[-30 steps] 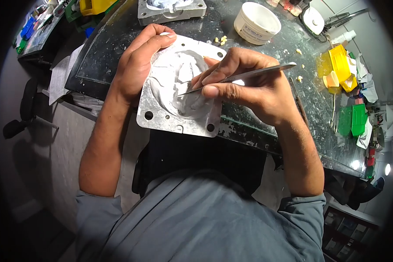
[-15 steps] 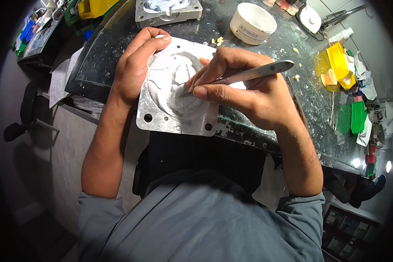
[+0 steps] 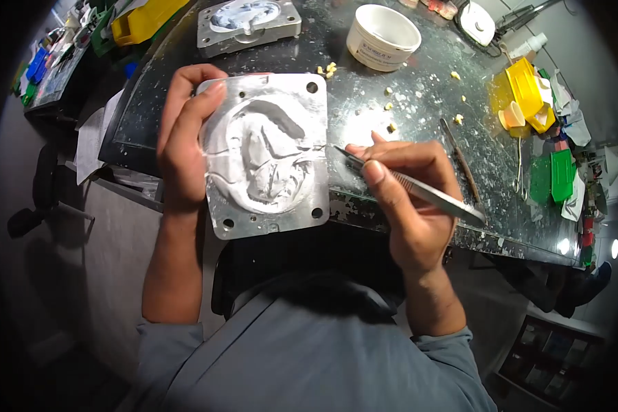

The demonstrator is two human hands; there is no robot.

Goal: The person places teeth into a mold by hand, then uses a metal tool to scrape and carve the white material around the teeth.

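Observation:
My left hand [image 3: 185, 137] is closed around the left edge of a square metal dental flask half [image 3: 316, 196], tilted up over the table's front edge. White plaster [image 3: 230, 147] fills its round recess, with a curved arch-shaped hollow and channels running to the rim. Metal tweezers [image 3: 429, 196] with a ridged grip are pinched in my right hand [image 3: 419, 199]. Their pointed end is just beside the flask's right edge, near the channel there; whether it touches cannot be made out. The fingers behind the tweezers are partly hidden.
Another metal flask half [image 3: 250, 38] lies at the back left. Beside it stands a white labelled tub [image 3: 384, 41]. Yellowish crumbs [image 3: 331, 69] dot the dark table [image 3: 364, 165]. A thin tool [image 3: 463, 165] lies right of my hand, near yellow [image 3: 529, 93] and green [image 3: 563, 175] bins.
My right hand has drawn the tweezers out of the plaster recess, back past the flask's right edge, and turned their rear end downward. My left hand has shifted the flask slightly left and down.

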